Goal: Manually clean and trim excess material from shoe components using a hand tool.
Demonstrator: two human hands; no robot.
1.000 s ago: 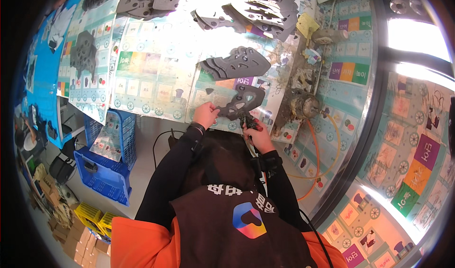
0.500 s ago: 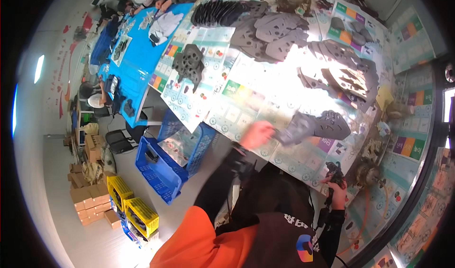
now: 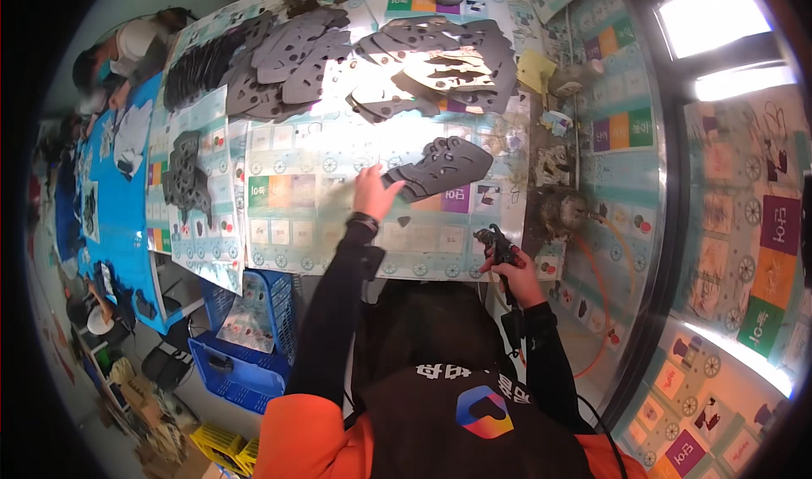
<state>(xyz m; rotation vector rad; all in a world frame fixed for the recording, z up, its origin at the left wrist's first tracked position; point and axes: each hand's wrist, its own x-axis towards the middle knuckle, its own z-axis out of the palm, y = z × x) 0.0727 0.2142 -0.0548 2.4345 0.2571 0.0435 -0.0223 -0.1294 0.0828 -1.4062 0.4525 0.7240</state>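
My left hand [image 3: 372,193] is at the left end of a small stack of dark grey, perforated, shoe-shaped sheets [image 3: 444,166] on the table. Its thumb and fingers are apart; whether they touch the lowest sheet's tip is hard to tell. A small dark triangular scrap [image 3: 404,221] lies just below the stack. By the table's near edge, my right hand [image 3: 518,274] is wrapped round a black spray gun [image 3: 496,244], its nozzle end tipped up and to the left.
Overlapping heaps of similar grey sheets [image 3: 296,60] cover the table's far side, with more pieces [image 3: 188,178] at the left. A grimy round pot [image 3: 562,208] stands at the right edge near an orange hose [image 3: 605,310]. Blue crates [image 3: 241,377] stand below left. People sit at a blue table [image 3: 123,225].
My view has swung to the right. My left hand had its fingers on a blurred grey sheet beside the stack; that sheet now lies with the others. The spray gun stays in my right hand.
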